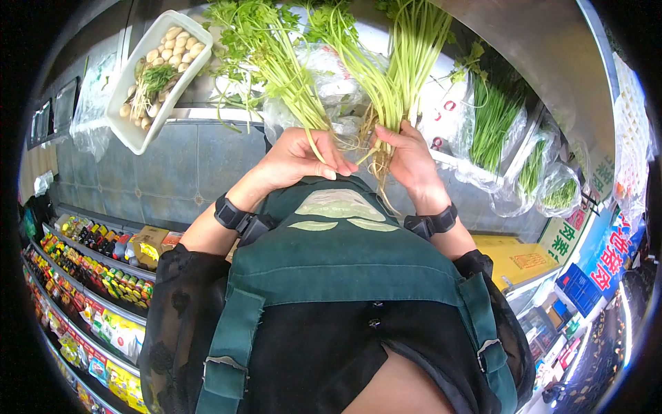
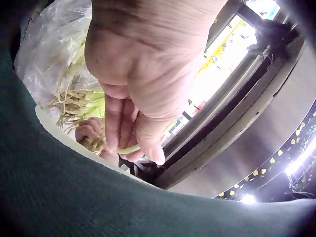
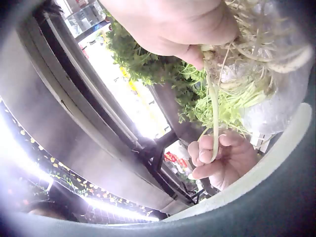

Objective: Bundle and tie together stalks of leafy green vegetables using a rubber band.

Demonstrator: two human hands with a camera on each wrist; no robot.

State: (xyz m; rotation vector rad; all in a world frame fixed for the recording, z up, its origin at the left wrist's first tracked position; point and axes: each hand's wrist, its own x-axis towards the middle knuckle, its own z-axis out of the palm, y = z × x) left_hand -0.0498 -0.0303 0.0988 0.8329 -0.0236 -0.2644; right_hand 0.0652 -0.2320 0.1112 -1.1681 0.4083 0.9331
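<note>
My right hand [image 1: 412, 162] grips a bunch of leafy celery [image 1: 407, 69] low on its pale green stalks. Tangled brown roots [image 1: 380, 165] hang below the grip. Close to it on the left, my left hand [image 1: 300, 159] pinches a single thin celery stalk [image 3: 215, 118] between thumb and fingers. That stalk bends across from the root end at my right hand, as the right wrist view shows. More celery [image 1: 286, 72] lies on the counter just beyond my left hand, leaves pointing away. Crumpled clear plastic [image 1: 331, 69] lies among the bunches.
A white tub [image 1: 141, 146] of pale round produce stands at the far left, with small rooted greens inside. Long thin green stems [image 1: 493, 124] and smaller bagged greens [image 1: 558, 193] sit to the right. Shelves of bottles and packets [image 1: 103, 276] stand at lower left, a yellow box [image 1: 507, 259] at right.
</note>
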